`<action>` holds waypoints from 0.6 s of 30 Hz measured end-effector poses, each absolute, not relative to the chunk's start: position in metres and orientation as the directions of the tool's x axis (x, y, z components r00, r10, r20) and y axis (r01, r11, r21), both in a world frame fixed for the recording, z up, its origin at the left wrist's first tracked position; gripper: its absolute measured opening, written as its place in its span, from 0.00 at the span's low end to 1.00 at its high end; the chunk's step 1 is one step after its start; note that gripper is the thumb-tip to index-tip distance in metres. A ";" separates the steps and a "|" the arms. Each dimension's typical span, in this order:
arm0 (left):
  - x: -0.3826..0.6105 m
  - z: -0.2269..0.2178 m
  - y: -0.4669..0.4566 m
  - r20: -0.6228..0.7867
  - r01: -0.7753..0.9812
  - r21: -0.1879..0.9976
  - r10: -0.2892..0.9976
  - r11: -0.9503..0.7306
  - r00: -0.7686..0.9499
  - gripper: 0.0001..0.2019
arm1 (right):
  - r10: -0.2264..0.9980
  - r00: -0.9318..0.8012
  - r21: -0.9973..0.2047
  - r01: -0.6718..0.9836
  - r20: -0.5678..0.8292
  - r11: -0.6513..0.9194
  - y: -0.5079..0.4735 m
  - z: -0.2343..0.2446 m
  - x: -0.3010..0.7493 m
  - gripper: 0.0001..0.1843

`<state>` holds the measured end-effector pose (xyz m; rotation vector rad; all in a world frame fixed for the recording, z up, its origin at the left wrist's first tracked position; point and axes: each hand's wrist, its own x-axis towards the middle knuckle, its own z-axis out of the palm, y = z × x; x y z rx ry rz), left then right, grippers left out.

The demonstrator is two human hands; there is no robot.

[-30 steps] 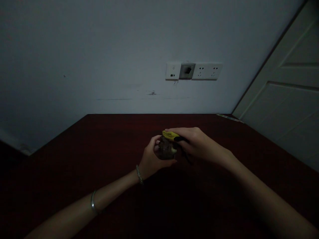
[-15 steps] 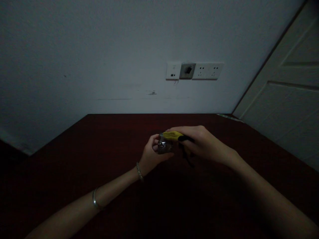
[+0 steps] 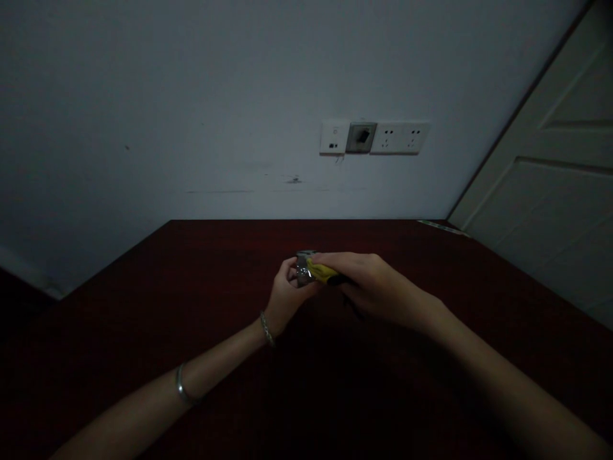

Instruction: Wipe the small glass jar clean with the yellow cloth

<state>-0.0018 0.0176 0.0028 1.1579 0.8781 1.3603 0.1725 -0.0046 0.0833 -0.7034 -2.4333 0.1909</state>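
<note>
My left hand [image 3: 286,298] is wrapped round a small clear glass container [image 3: 302,271], held a little above the dark table. Its thumb runs along the near side of the glass. From the right, my right hand [image 3: 380,281] grips a bunched yellow and black cloth [image 3: 322,272] and presses its yellow part against the glass near the rim. A dark end of the cloth hangs below the right hand. The light is dim, so whether the glass is a jar or a cup cannot be made out.
The dark red table [image 3: 230,249] reaches back to a pale wall [image 3: 215,96]. A row of sockets and switches [image 3: 373,137] is set in that wall. At the right stands a panelled white door [image 3: 550,191]. A thin printed strip [image 3: 443,227] lies at the table's back right corner.
The glass container has tilted and shifted slightly left and up. My right hand has moved left with the cloth, which now covers more of the container's right side.
</note>
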 end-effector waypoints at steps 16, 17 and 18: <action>0.000 0.005 0.006 0.148 -0.199 0.973 0.980 -0.121 0.130 0.32 | 0.615 -0.613 -0.333 0.520 0.496 0.786 0.009 0.083 0.182 0.17; -0.001 0.006 0.008 0.152 -0.191 0.973 0.980 -0.126 0.125 0.32 | 0.613 -0.614 -0.340 0.513 0.497 0.789 0.008 0.083 0.180 0.17; -0.002 0.006 0.009 0.158 -0.187 0.973 0.980 -0.134 0.118 0.32 | 0.608 -0.616 -0.344 0.503 0.501 0.793 0.007 0.083 0.179 0.17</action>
